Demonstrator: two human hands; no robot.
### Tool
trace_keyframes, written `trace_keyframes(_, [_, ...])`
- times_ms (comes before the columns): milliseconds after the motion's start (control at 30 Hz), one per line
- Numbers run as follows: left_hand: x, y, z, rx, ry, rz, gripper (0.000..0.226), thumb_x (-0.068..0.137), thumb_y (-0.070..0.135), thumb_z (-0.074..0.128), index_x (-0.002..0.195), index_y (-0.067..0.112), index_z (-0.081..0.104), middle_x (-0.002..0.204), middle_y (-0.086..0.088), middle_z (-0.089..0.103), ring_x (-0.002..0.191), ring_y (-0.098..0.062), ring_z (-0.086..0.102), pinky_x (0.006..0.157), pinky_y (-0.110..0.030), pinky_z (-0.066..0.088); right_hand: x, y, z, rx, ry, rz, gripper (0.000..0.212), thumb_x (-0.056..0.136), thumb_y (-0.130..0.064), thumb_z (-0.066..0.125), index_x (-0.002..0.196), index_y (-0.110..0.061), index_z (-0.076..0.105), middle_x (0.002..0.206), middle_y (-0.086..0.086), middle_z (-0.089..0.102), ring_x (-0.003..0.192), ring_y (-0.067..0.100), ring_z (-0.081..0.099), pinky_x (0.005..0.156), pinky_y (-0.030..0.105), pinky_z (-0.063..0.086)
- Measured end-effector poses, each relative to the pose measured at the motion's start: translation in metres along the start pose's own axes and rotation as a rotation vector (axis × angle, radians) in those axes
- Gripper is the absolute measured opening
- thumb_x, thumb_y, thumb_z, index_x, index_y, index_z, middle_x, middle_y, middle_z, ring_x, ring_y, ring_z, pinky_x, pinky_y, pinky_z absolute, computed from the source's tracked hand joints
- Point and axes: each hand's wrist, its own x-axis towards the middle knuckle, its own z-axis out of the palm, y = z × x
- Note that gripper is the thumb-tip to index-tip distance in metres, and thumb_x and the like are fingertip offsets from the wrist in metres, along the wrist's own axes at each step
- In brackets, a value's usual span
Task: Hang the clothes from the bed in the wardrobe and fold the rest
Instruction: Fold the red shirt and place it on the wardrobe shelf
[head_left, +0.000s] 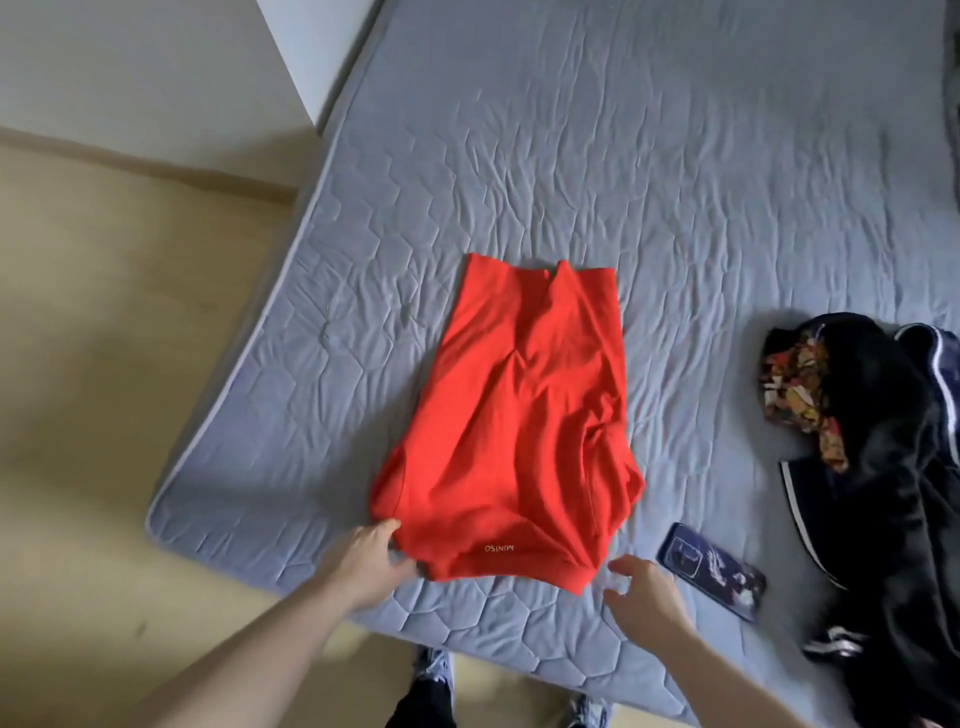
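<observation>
Nearest the camera, two feet in shoes (435, 670) on the pale floor (104, 364), right at the near edge of the bed (675, 182). Just above them, both bare forearms reaching out over the quilted grey-blue bed cover.

Left hand (371, 564) at the near left corner of the red shirt (511, 415), fingertips touching the hem edge, fingers bent lightly; whether pinching the cloth or only resting on it, cannot tell. Right hand (647, 590) just beside the near right corner of the shirt, hovering apart from the cloth, fingers spread and relaxed, holding nothing.

Red shirt lying flat on the bed, sides folded in toward the middle to form a long narrow shape, collar end far from the camera, hem with small printed lettering nearest. A few creases across the right half.

Dark phone (711, 577) face up on the bed cover, just right of the right hand. Farther right, a heap of dark clothes (893, 467) with white piping, and a patterned multicoloured garment (800, 400) tucked into its left side.

Pale wall (156, 78) at far left.
</observation>
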Motion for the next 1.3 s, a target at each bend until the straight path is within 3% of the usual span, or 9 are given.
trace_keyframes(167, [0.043,-0.019,-0.006,-0.134,0.121,-0.111,0.056,0.087,0.044,0.072,0.135,0.019,0.059,0.137,-0.006,0.065,0.126,-0.027,0.061,0.103,-0.038,0.048,0.036,0.0,-0.003,0.158,0.113,0.089,0.061,0.092,-0.028,0.071,0.147,-0.009,0.05,0.142,0.016,0.06,0.128,0.033,0.058,0.103,0.036,0.042])
trace_keyframes(367, [0.094,-0.03,0.006,-0.406,0.138,-0.348,0.093,0.082,0.047,0.079,0.153,0.004,0.038,0.154,-0.018,0.048,0.14,-0.034,0.049,0.113,-0.041,0.04,0.099,-0.013,-0.003,0.505,0.159,0.287,0.093,0.093,-0.049,0.068,0.162,-0.009,0.02,0.157,0.016,0.044,0.138,0.034,0.05,0.115,0.046,0.039])
trace_keyframes(567, [0.128,-0.022,0.038,-1.109,0.104,-0.579,0.061,0.094,0.052,0.065,0.141,0.015,0.053,0.131,-0.006,0.059,0.109,-0.028,0.058,0.084,-0.044,0.051,0.148,-0.006,0.017,0.909,0.196,0.49,0.063,0.097,-0.036,0.064,0.152,-0.012,0.043,0.118,0.012,0.063,0.087,0.027,0.064,0.098,0.049,0.056])
trace_keyframes(667, [0.136,-0.024,0.038,-1.087,0.135,-0.609,0.04,0.098,0.04,0.062,0.128,0.014,0.065,0.12,-0.011,0.066,0.099,-0.027,0.059,0.081,-0.04,0.049,0.154,0.008,0.021,0.975,0.178,0.476,0.028,0.097,-0.021,0.064,0.119,-0.004,0.067,0.096,0.011,0.064,0.075,0.02,0.064,0.071,0.038,0.06])
trace_keyframes(800, [0.137,-0.027,0.018,-0.851,0.563,-0.456,0.019,0.092,0.019,0.07,0.103,0.005,0.076,0.097,-0.017,0.073,0.092,-0.032,0.067,0.074,-0.035,0.042,0.134,0.032,0.016,0.858,0.644,0.575,0.024,0.085,-0.031,0.051,0.089,-0.011,0.065,0.093,0.019,0.07,0.089,0.038,0.067,0.089,0.049,0.056])
trace_keyframes(933, [0.141,-0.029,-0.016,-0.907,0.816,-0.344,0.015,0.092,0.011,0.071,0.104,0.001,0.071,0.101,-0.019,0.072,0.101,-0.037,0.069,0.078,-0.026,0.041,0.117,0.056,0.007,0.803,0.903,0.606,0.032,0.088,-0.038,0.051,0.101,-0.014,0.066,0.101,0.018,0.072,0.099,0.04,0.067,0.092,0.044,0.05])
trace_keyframes(1100, [0.145,-0.033,-0.017,-0.888,0.558,-0.506,0.058,0.08,0.039,0.085,0.123,0.007,0.06,0.113,-0.011,0.068,0.108,-0.035,0.068,0.096,-0.041,0.054,0.106,0.055,0.017,0.677,0.641,0.604,0.073,0.081,-0.037,0.069,0.145,-0.014,0.04,0.145,0.022,0.041,0.128,0.041,0.048,0.105,0.051,0.042])
trace_keyframes(1167, [0.141,-0.035,-0.001,-0.929,0.404,-0.626,0.076,0.078,0.048,0.084,0.134,0.006,0.053,0.112,-0.016,0.067,0.098,-0.033,0.068,0.09,-0.044,0.058,0.09,0.044,0.037,0.473,0.647,0.294,0.072,0.08,-0.036,0.071,0.14,-0.012,0.039,0.137,0.025,0.039,0.122,0.046,0.048,0.097,0.056,0.045])
trace_keyframes(1300, [0.121,-0.015,0.04,-1.016,0.088,-0.553,0.047,0.08,0.048,0.082,0.105,0.011,0.069,0.099,-0.011,0.07,0.089,-0.023,0.066,0.072,-0.037,0.06,0.07,0.001,0.079,0.241,0.346,-0.236,0.042,0.082,-0.013,0.079,0.119,-0.019,0.061,0.113,0.002,0.057,0.105,0.029,0.057,0.089,0.04,0.049])
